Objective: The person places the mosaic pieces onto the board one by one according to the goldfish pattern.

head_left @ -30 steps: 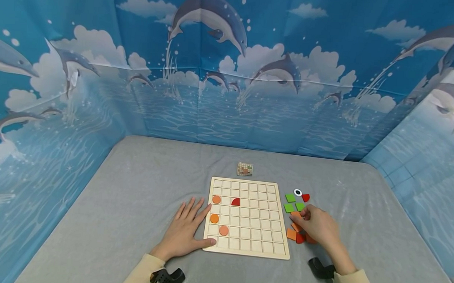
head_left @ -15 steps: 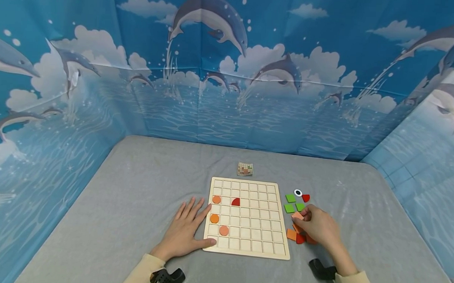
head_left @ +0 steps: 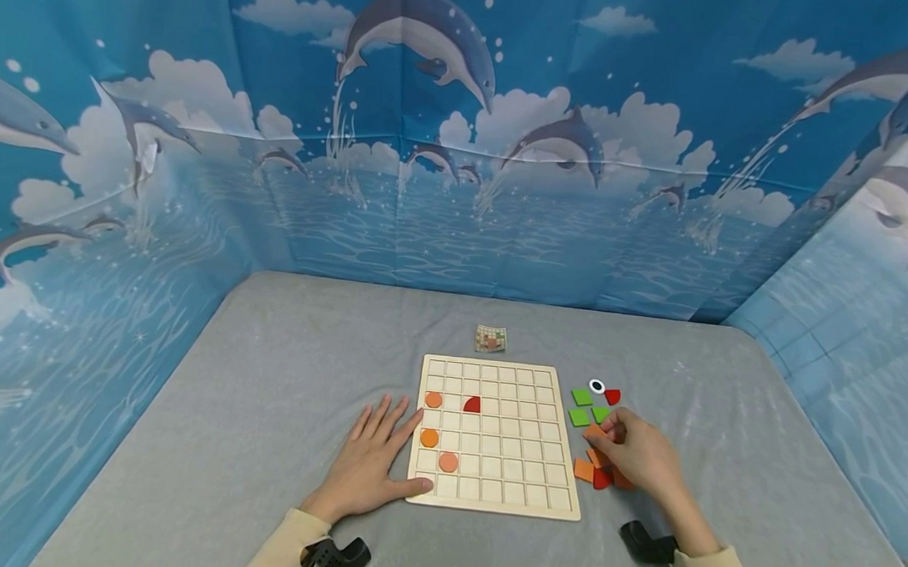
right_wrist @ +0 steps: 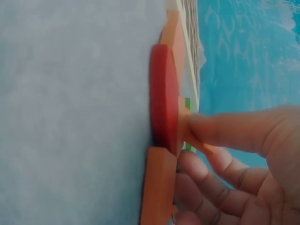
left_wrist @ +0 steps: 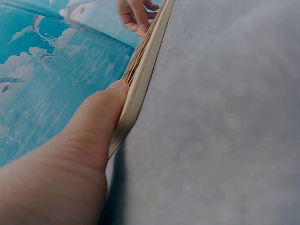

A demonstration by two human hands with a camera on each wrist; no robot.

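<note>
A small orange piece [head_left: 593, 433] is just off the board's right edge, among the loose pieces, and the right hand [head_left: 639, 453] has it pinched between thumb and fingers. From the right wrist it shows tilted. I'd judge it light and stiff, perhaps painted wood, hard to damage if dropped; its face may be smooth enough to skid under a fingertip. Best to take it by opposite edges. The red piece [right_wrist: 163, 93] nearby shows a thick side, so if the orange one matches, there is enough for fingertips to catch.

The left hand [head_left: 373, 464] lies with its fingers spread wide, gripping nothing, its thumb over the near left corner of the gridded board [head_left: 508, 446]. That board looks rigid and thin, likely to slide on the grey surface [head_left: 309, 337]; its rim is the part to steady.
</note>
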